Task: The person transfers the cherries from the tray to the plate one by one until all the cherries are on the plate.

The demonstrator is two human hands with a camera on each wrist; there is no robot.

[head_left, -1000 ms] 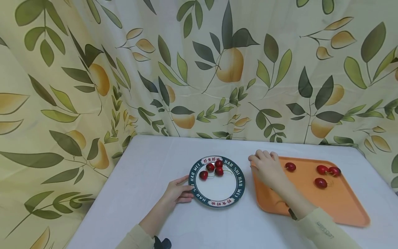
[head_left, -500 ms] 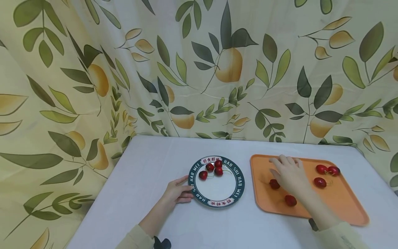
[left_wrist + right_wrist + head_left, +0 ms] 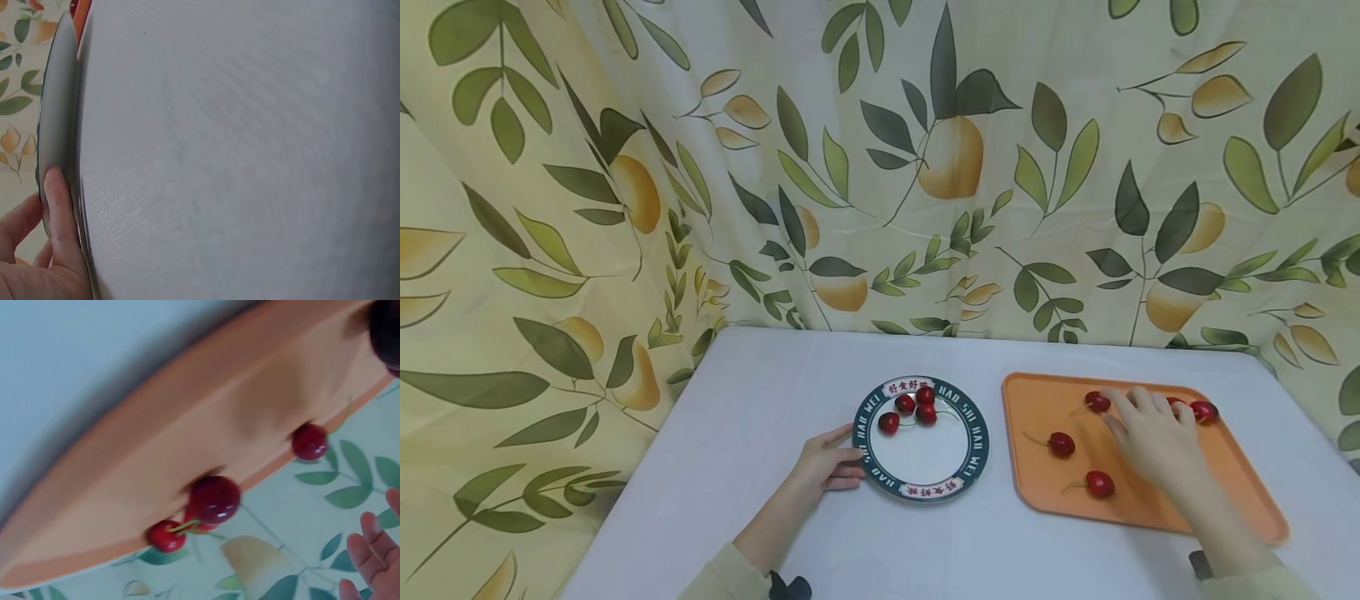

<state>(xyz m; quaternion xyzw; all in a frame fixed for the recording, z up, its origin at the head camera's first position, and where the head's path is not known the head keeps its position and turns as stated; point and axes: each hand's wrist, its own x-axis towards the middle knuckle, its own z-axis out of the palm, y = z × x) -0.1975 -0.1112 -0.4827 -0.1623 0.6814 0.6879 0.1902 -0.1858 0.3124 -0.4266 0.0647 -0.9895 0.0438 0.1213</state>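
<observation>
My left hand (image 3: 822,468) holds the left rim of a round plate (image 3: 917,467) with a white middle and a dark green lettered border. In the left wrist view a finger (image 3: 59,206) lies against the plate's pale underside, the thumb by its rim. Several red cherries (image 3: 927,414) sit in the plate's upper part. My right hand (image 3: 1161,442) hovers over the orange tray (image 3: 1138,508), its fingers loosely bent and holding nothing. Near its fingertips lies a cherry (image 3: 1097,402); the hand partly hides another. More stemmed cherries (image 3: 1100,484) lie left of the hand.
A white cloth covers the table (image 3: 737,392), with a strip of it between plate and tray. Behind hangs a curtain (image 3: 865,208) printed with fruit and leaves.
My right hand has moved from the tray's left edge to the right across it, uncovering cherries on the left and covering one on the right. The left hand and plate stay put.
</observation>
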